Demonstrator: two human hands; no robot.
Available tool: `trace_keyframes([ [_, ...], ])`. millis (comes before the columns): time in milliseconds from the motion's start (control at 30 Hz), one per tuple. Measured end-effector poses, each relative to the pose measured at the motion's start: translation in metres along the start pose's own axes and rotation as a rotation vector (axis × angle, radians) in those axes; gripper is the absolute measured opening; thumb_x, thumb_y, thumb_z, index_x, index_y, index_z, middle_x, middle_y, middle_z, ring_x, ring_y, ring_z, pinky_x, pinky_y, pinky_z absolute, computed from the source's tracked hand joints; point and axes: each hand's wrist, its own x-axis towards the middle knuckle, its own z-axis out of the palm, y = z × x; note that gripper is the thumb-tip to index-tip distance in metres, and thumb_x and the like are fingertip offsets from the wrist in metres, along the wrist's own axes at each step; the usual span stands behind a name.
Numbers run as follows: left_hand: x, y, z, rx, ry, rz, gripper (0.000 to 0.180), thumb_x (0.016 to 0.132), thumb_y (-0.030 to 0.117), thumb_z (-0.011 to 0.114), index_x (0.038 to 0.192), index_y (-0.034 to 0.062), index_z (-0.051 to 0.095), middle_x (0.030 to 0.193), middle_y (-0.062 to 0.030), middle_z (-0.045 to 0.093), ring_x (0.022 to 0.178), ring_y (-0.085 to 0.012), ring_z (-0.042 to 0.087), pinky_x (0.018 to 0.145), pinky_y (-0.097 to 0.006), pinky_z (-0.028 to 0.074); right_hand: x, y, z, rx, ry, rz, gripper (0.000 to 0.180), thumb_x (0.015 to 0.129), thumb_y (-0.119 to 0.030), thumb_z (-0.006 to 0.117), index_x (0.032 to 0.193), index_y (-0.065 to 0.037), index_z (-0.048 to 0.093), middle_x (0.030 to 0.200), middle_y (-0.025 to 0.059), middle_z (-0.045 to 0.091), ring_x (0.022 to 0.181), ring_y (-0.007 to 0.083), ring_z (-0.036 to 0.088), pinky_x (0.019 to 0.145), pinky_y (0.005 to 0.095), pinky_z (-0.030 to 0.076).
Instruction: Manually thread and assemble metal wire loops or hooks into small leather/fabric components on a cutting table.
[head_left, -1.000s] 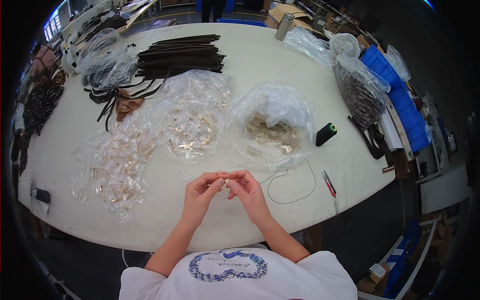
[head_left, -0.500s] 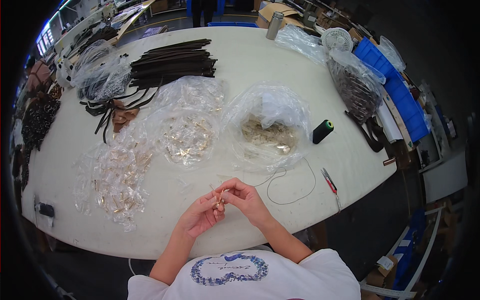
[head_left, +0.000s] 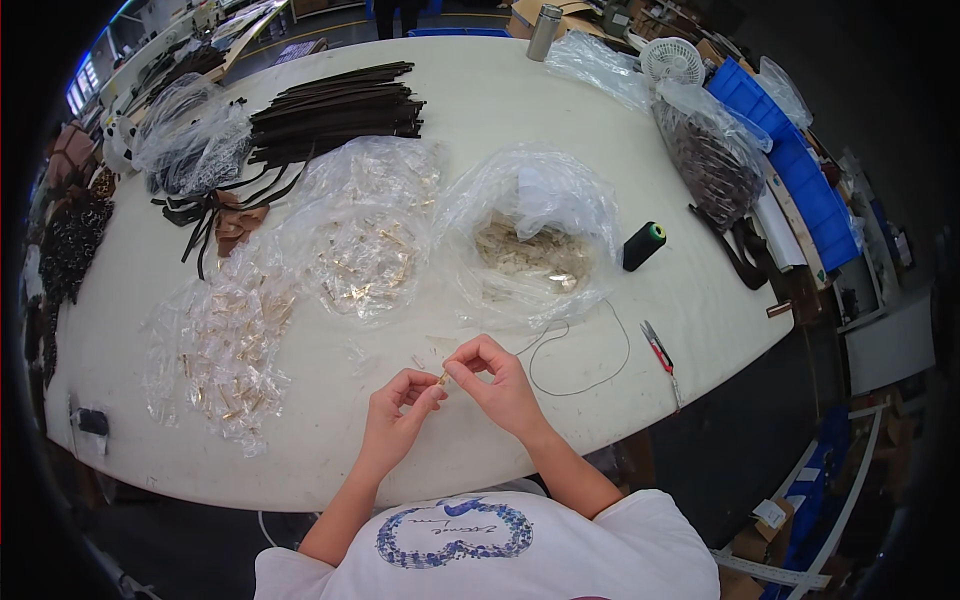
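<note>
Both hands' fingers, left hand (head_left: 400, 412) and right hand (head_left: 497, 381), pinch a small gold clip (head_left: 443, 377); axis unclear

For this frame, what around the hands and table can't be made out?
- Head view: the small gold piece pinched between left hand and right hand is too small and finger-covered to tell its shape.
- Contents of the clear bag: blurred by crinkled plastic.
- Dark items at the table's left rim: bent and dimmed by the fisheye edge.
</note>
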Motion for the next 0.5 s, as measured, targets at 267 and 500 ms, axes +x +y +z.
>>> trace_keyframes([
  [267, 0.0034, 0.0023, 0.0013, 0.168, -0.082, 0.028, 0.016, 0.099, 0.011, 0.06, 0.107, -0.0022, 0.061, 0.097, -0.0071, 0.068, 0.084, -0.0116, 0.066, 0.075, -0.026, 0.054, 0.0025, 0.0001, -0.0044, -0.018, -0.008, 0.042, 0.01, 0.091, -0.011, 0.071, 0.093, -0.002, 0.067, 0.09, 0.0026, 0.066, 0.083, 0.0098, 0.062, 0.079, 0.0255, 0.05],
  [500, -0.0034, -0.0046, 0.002, 0.063, -0.08, -0.013, 0.015, 0.1, 0.012, 0.06, 0.106, -0.0019, 0.06, 0.093, -0.0051, 0.066, 0.079, -0.0105, 0.064, 0.072, -0.025, 0.053, -0.0028, 0.0072, -0.0022, 0.009, -0.013, 0.066, 0.009, 0.092, -0.01, 0.07, 0.095, -0.002, 0.066, 0.091, 0.0007, 0.067, 0.085, 0.0084, 0.061, 0.083, 0.0253, 0.049],
])
